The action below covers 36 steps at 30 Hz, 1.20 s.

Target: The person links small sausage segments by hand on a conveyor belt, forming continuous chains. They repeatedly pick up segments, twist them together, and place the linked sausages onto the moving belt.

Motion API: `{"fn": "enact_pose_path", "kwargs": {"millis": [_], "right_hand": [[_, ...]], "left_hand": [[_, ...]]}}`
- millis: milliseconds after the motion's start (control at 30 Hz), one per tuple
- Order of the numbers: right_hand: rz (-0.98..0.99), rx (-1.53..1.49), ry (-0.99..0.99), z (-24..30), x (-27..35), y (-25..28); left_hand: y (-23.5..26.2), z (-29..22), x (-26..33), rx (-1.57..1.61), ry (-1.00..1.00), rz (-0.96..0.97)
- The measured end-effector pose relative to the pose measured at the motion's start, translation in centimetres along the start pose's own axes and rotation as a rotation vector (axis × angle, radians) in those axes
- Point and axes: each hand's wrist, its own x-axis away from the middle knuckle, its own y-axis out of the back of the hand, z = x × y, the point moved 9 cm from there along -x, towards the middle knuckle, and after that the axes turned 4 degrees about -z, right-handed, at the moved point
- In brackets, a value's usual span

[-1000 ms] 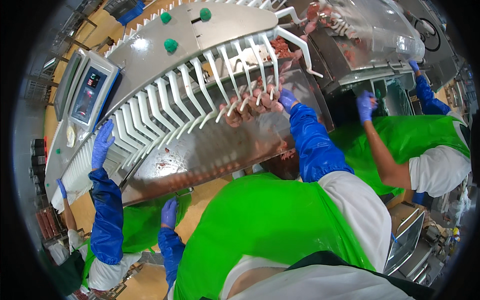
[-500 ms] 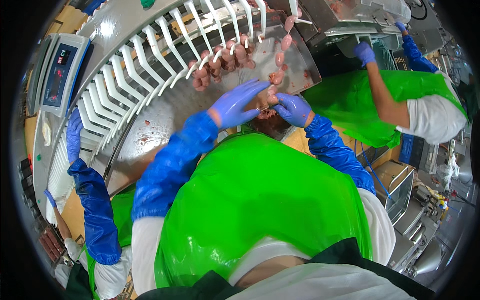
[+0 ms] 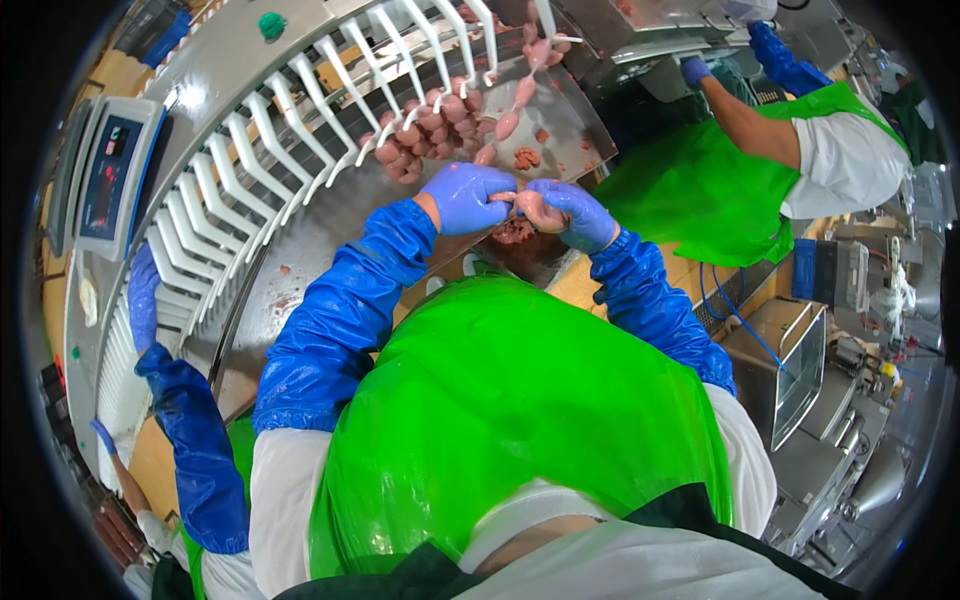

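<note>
Head view: two blue-gloved hands pinch a pale pink raw sausage link above a wet steel table.

Left hand (image 3: 465, 196) and right hand (image 3: 572, 212) meet fingertip to fingertip, both closed on the pale pink raw sausage link (image 3: 530, 205), held just over the steel table (image 3: 300, 250) near its front edge. Further back on the table, a heap of linked pink sausages (image 3: 430, 135) hangs under the white curved plastic rack prongs (image 3: 300, 110). Beside it, loose bits of meat (image 3: 526, 158) lie on the metal.
</note>
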Motion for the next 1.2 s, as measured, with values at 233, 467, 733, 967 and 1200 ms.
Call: {"fn": "enact_pose_path", "kwargs": {"millis": [233,467,733,967,1200], "right_hand": [[0.083,1.617,0.180,1.7,-3.2,-0.9],[0.091,1.757,0.314,1.3,-2.8,-2.9],[-0.358,1.639,0.329,0.8,-5.8,2.6],[-0.569,1.345,0.290,-2.5,-8.0,8.8],[-0.422,1.545,0.074,-4.8,-15.0,15.3]], "left_hand": [[0.4,-0.6,1.0,-0.092,0.004,-0.055],[-4.6,3.3,2.8,0.325,0.252,0.335],[-5.6,6.2,1.8,0.594,0.365,0.187],[-7.1,7.4,0.5,0.577,0.492,0.189],[-7.5,8.7,-2.8,0.605,0.537,0.022]]}}
